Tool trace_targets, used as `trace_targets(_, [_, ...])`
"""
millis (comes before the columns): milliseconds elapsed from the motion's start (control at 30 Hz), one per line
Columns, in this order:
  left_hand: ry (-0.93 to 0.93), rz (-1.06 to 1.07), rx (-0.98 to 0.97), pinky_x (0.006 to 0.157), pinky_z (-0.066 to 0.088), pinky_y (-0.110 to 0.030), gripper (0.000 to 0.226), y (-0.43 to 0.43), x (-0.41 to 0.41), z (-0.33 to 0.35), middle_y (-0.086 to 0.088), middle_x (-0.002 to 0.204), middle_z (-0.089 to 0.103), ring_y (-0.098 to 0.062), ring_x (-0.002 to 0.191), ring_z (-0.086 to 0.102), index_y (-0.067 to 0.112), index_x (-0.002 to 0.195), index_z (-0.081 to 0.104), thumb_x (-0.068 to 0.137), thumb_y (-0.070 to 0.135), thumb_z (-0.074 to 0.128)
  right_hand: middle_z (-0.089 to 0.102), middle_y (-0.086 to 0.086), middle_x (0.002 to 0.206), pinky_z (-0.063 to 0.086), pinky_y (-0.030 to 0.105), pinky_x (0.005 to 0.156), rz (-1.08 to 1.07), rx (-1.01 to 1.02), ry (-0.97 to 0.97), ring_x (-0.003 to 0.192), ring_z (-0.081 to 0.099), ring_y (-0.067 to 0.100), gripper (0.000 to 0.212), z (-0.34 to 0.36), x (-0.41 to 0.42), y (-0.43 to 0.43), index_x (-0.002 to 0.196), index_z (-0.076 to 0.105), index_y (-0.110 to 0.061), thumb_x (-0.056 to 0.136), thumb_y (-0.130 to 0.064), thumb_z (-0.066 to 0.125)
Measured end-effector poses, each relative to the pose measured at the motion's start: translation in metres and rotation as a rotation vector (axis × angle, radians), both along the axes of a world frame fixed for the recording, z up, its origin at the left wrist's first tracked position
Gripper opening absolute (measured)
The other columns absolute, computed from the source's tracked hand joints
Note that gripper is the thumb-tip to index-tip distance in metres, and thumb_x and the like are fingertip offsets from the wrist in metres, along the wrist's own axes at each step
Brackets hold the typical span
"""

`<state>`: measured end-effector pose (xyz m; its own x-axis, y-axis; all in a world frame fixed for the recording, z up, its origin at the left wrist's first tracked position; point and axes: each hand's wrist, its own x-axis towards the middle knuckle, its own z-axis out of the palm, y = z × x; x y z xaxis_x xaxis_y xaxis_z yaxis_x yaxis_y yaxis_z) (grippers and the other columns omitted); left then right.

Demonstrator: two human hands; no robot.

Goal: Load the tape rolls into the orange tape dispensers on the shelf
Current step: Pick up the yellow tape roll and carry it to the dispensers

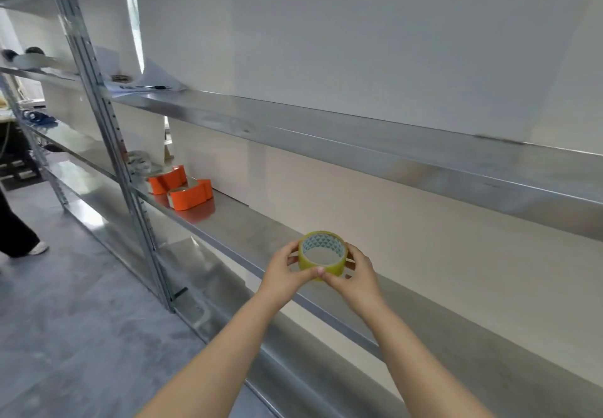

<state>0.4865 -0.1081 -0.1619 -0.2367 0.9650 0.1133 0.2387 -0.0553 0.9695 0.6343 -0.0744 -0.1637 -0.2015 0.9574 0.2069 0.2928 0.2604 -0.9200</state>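
- I hold the tape roll [328,267] in front of me, over the front edge of the middle shelf [248,225], with its open core facing up toward me.
- My left hand [282,270] curls around the roll's left side and my right hand [357,274] around its right. The two thumbs meet on the near wall and the other fingers wrap behind.
- The roll is yellowish and see-through, with a patterned inner core. I cannot make out a loose end of tape from here.
- The two orange tape dispensers sit on the same shelf, well apart from my hands, off to the left beside the metal upright [107,124]. The nearer dispenser [191,197] is just beside the farther dispenser [166,181].
- I cannot tell whether either dispenser already has a roll in it.
- I judge this to be the carrying step: the roll is in hand but not yet at a dispenser.
- Next I need to bring the roll left along the shelf to a dispenser. One hand then has to steady the orange body while the other seats the roll.
- Another person's leg [16,231] shows at the far left on the floor.
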Motion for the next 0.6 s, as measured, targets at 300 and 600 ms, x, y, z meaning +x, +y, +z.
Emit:
trace_targets(300, [-0.034, 0.095, 0.053, 0.086, 0.044, -0.015, 0.066, 0.015, -0.155, 0.004, 0.010, 0.115, 0.063, -0.009, 0.108, 0.057, 0.019, 0.122, 0.054, 0.063, 0.020, 0.084, 0.058, 0.001, 0.123, 0.049, 0.031, 0.091, 0.113, 0.008, 0.033, 0.105, 0.056, 0.012, 0.066, 0.008, -0.152, 0.027, 0.122, 0.051, -0.020, 0.064, -0.024, 0.083])
trace_targets(600, [-0.105, 0.133, 0.049, 0.088, 0.046, -0.017, 0.058, 0.052, -0.246, -0.017, 0.017, 0.112, 0.062, -0.001, 0.108, 0.057, 0.037, 0.108, 0.053, 0.063, 0.015, 0.083, 0.060, -0.001, 0.120, 0.044, 0.020, 0.082, 0.170, -0.039, 0.061, 0.103, 0.055, 0.009, 0.062, -0.011, -0.247, 0.067, 0.122, 0.050, -0.023, 0.068, -0.011, 0.078])
